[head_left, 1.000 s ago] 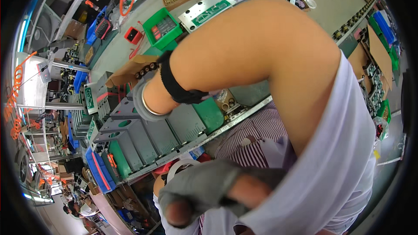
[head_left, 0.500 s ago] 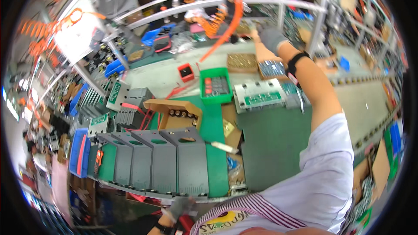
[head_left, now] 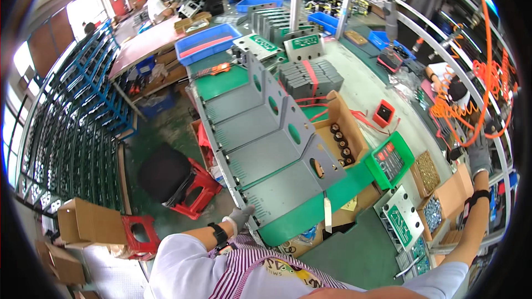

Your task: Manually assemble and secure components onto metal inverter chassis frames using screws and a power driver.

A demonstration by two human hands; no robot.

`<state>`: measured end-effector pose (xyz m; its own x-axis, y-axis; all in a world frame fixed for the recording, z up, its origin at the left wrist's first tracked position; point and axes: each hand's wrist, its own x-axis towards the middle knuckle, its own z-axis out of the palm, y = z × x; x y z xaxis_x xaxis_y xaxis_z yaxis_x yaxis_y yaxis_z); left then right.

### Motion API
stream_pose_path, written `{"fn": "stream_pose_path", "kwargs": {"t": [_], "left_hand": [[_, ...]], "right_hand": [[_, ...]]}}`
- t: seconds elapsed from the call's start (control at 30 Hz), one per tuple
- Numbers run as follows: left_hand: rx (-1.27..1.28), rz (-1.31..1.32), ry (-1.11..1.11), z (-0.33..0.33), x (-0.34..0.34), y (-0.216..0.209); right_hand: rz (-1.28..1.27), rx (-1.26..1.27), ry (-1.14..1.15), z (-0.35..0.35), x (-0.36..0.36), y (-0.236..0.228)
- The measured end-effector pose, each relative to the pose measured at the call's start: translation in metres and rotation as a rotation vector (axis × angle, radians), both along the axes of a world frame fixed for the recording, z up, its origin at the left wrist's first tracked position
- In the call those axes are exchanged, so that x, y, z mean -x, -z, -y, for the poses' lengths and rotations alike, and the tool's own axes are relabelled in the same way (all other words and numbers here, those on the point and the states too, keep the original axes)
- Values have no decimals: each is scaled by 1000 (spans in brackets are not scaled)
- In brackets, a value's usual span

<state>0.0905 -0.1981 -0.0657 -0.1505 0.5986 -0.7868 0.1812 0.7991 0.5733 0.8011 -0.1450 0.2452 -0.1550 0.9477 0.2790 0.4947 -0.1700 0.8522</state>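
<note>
My left hand (head_left: 240, 218), in a grey glove, is at the bench's near edge. Its fingers rest against the end of the nearest bent grey metal panel (head_left: 284, 189) and look loosely extended. Several such panels stand in a row, each with an oval hole in its raised side. My right hand (head_left: 479, 154), also gloved, reaches far out to the right, beside the orange coiled hoses (head_left: 443, 105). Its fingers blend into the dark background, so any hold is hidden. Between my arms lie a white-handled tool (head_left: 327, 215) and a white plate with a green face (head_left: 400, 224).
An open cardboard box (head_left: 354, 133) of black round parts and a green bin (head_left: 408, 158) stand behind the panels. Small boxes of fasteners (head_left: 425, 173) are at the right. A blue tray (head_left: 208, 41) lies at the far end. Red stools (head_left: 199, 196) stand left of the bench.
My view has swung to the left, bringing the floor and racks into sight. My left hand has come up to the panel's end. My right arm stays stretched out, now near the hoses.
</note>
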Motion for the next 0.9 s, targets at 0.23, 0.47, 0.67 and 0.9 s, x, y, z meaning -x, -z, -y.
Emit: {"fn": "stream_pose_path", "kwargs": {"t": [0.23, 0.47, 0.67, 0.9], "left_hand": [[-224, -111, 483, 8, 12, 25], [-74, 685, -183, 7, 4, 36], [-159, 437, -222, 17, 8, 37], [-367, 526, -152, -3, -1, 49]], "right_hand": [[105, -47, 71, 8, 87, 22], [-385, -204, 185, 29, 102, 8], [-586, -329, 323, 33, 75, 3], [-701, -414, 339, 22, 57, -4]]}}
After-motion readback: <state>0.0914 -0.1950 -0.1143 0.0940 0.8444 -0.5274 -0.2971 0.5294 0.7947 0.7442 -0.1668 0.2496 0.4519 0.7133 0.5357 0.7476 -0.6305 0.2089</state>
